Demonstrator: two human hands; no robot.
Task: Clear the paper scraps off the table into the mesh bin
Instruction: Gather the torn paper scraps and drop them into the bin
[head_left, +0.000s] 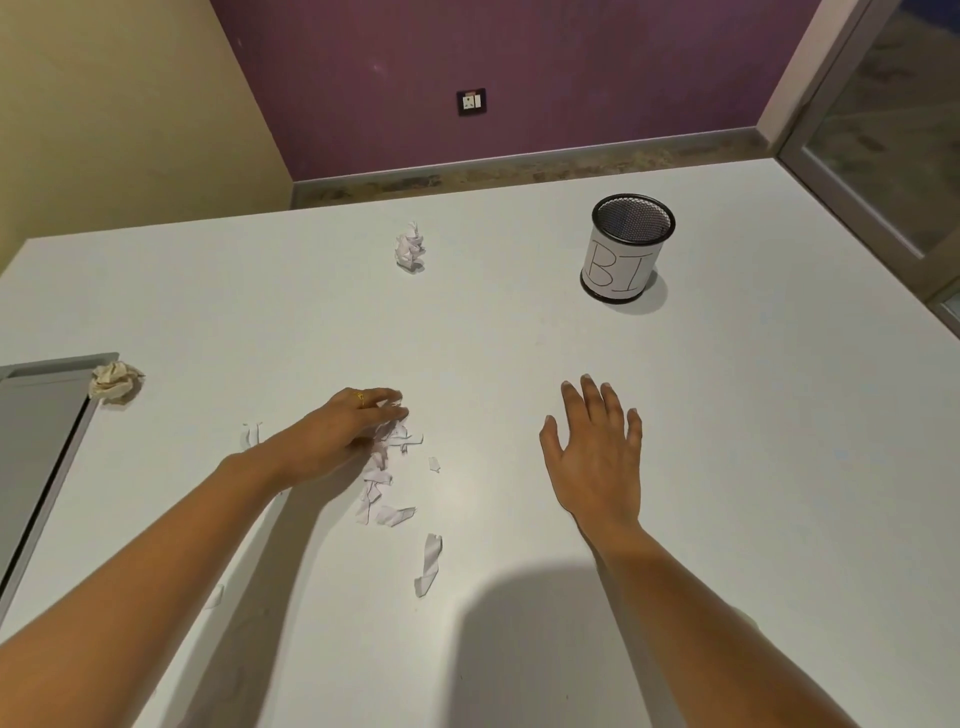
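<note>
The left hand (343, 431) lies over the far end of a loose heap of torn white paper scraps (382, 473) on the pale grey tabletop (519, 338). Its fingers curl down onto the paper, but the tips are blurred, so I cannot tell whether they have closed on any of it. The right hand (595, 457) is spread flat with its fingers apart, holds nothing, and is well clear of the heap on its right.

The black wire-mesh bin with a white paper label (628, 249) stands upright at the far right of the tabletop, well apart from both hands.

The step in hand looks like gathering the heap. The pieces are thin and light, so a pinch from above would probably lift only a few. It would be better to rake them together with the left hand's curled fingers and bring the right hand in as a wall on the other side, so the pile can be scooped up between both palms.

Several strays need sweeping in first: a long curled white strip (428, 564) nearer the person, a small white chip (434, 463) just right of the heap, and a bent white sliver (249, 435) to the left of the wrist.

The crumpled white paper ball (411, 247) further back and the crumpled beige paper ball (117, 383) at the left edge can each be picked up whole with one hand.
</note>
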